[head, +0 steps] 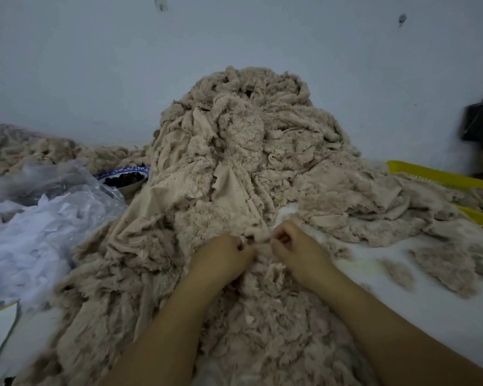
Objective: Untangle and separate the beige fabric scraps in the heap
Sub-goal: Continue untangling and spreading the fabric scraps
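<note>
A tall heap of beige fleecy fabric scraps (243,140) rises against the wall and spills toward me. At its foot my left hand (223,257) and my right hand (299,249) sit close together. Each pinches the edge of the same beige scrap (255,235) with curled fingers. More loose beige scraps (262,316) lie under and between my forearms. Small separate tufts (399,274) lie to the right on the white surface (388,296).
Clear plastic bags and white filmy material (34,232) lie on the left. A blue-rimmed bowl of dark pieces (124,178) stands beside the heap. A yellow basket (441,176) sits at the right, a black bag (480,121) by the wall.
</note>
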Motion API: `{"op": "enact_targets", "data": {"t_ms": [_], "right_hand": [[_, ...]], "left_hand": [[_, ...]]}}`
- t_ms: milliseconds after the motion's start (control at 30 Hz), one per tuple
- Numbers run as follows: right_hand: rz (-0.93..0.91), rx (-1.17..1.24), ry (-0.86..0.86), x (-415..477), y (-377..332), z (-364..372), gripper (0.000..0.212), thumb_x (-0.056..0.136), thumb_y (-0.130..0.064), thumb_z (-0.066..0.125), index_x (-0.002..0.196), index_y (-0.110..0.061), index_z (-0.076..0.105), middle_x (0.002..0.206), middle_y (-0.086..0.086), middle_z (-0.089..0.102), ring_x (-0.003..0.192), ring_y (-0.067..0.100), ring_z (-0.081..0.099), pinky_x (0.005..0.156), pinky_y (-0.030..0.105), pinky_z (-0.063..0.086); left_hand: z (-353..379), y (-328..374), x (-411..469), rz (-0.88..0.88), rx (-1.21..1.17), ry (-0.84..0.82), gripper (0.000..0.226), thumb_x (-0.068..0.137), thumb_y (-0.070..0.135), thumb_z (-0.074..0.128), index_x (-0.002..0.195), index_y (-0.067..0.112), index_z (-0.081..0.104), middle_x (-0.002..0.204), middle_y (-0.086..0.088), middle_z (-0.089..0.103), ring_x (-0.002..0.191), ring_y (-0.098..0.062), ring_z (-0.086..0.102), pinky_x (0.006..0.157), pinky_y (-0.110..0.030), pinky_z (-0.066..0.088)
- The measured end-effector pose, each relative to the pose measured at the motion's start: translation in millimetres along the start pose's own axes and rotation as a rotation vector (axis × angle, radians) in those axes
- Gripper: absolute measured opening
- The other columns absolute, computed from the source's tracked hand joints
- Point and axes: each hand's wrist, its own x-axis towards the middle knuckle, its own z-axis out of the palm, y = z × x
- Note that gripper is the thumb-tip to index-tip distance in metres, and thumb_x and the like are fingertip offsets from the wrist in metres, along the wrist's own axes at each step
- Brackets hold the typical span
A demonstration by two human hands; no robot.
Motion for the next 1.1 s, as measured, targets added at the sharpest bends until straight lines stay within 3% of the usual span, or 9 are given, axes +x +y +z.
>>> {"op": "enact_targets", "data": {"t_ms": [167,267,400,567,633,700,833,967,1100], "right_hand": [[0.001,0.405,0.188,2,-13,-12,0.022,0.102,-0.025,0.052,0.087,-0.041,0.053,0.071,-0.020,0.060,0.055,-0.003,0.048,0.052,0.012,0.038],[-0.113,0.366,0.058,-6,-32,-12,0.030,0.103,-0.025,0.049,0.087,-0.050,0.052,0.074,-0.027,0.060,0.059,-0.007,0.051,0.055,0.008,0.038],[-0.364,-0.007,-0.111,-14,-44,-10,0.012,0.103,-0.023,0.048,0.098,-0.030,0.055,0.089,-0.017,0.051,0.085,-0.008,0.047,0.071,0.010,0.036],[-0.555,-0.227,-0.270,-18,-48,-3,0.016,0.104,-0.022,0.046,0.103,-0.013,0.059,0.089,-0.011,0.046,0.085,0.004,0.034,0.072,0.029,0.036],[-0.564,-0.251,-0.291,-17,-48,-1,0.016,0.104,-0.024,0.046,0.105,-0.014,0.059,0.090,-0.013,0.044,0.084,0.001,0.032,0.070,0.029,0.033],[-0.557,-0.239,-0.285,-16,-45,-1,0.017,0.104,-0.025,0.046,0.106,-0.015,0.060,0.092,-0.014,0.046,0.085,0.001,0.033,0.072,0.028,0.033],[-0.511,-0.228,-0.262,-15,-42,-2,0.017,0.104,-0.028,0.046,0.105,-0.021,0.061,0.098,-0.013,0.057,0.090,0.004,0.043,0.077,0.025,0.039],[-0.309,0.004,-0.152,-14,-36,0,0.026,0.093,-0.058,0.042,0.088,-0.038,0.057,0.090,-0.016,0.058,0.082,-0.001,0.056,0.065,0.013,0.041],[0.064,0.404,0.042,-4,-29,-3,0.053,0.078,-0.081,0.046,0.105,-0.037,0.057,0.083,-0.016,0.066,0.068,-0.001,0.064,0.058,0.019,0.049]], "left_hand": [[0,-3,3,0.026,-0.046,0.020,0.030,0.097,0.044,0.052,0.087,0.017,0.058,0.073,0.007,0.053,0.069,-0.013,0.053,0.052,-0.024,0.037],[1,8,0,0.026,-0.709,0.129,0.032,0.100,0.039,0.049,0.084,0.021,0.070,0.077,0.007,0.071,0.077,-0.016,0.068,0.057,-0.017,0.046],[-7,14,-2,-0.060,-1.616,-0.066,0.049,0.101,0.052,0.040,0.114,0.016,0.070,0.110,-0.007,0.076,0.101,-0.020,0.073,0.075,-0.031,0.060],[-14,7,-5,-0.108,-1.503,-0.176,0.041,0.095,0.040,0.061,0.115,0.005,0.068,0.105,-0.015,0.075,0.090,-0.023,0.075,0.063,-0.028,0.060],[-14,8,-5,-0.172,-1.514,-0.157,0.015,0.095,0.017,0.062,0.096,0.003,0.067,0.080,-0.012,0.074,0.065,-0.018,0.072,0.050,-0.025,0.055],[-16,8,-6,-0.274,-1.581,-0.156,0.023,0.096,0.006,0.052,0.075,0.005,0.061,0.061,-0.010,0.061,0.047,-0.018,0.062,0.041,-0.023,0.048],[-24,3,-5,-0.428,-1.862,-0.196,0.032,0.091,0.002,0.036,0.101,-0.007,0.065,0.101,-0.026,0.068,0.090,-0.037,0.066,0.070,-0.046,0.052],[-22,5,-2,-0.444,-1.859,-0.176,0.029,0.093,0.002,0.034,0.081,-0.001,0.060,0.075,-0.018,0.068,0.071,-0.031,0.067,0.056,-0.039,0.053],[-16,20,-11,-0.309,-1.726,-0.254,0.023,0.081,-0.005,0.044,0.085,-0.003,0.066,0.067,-0.017,0.070,0.056,-0.026,0.071,0.050,-0.031,0.058]]}}
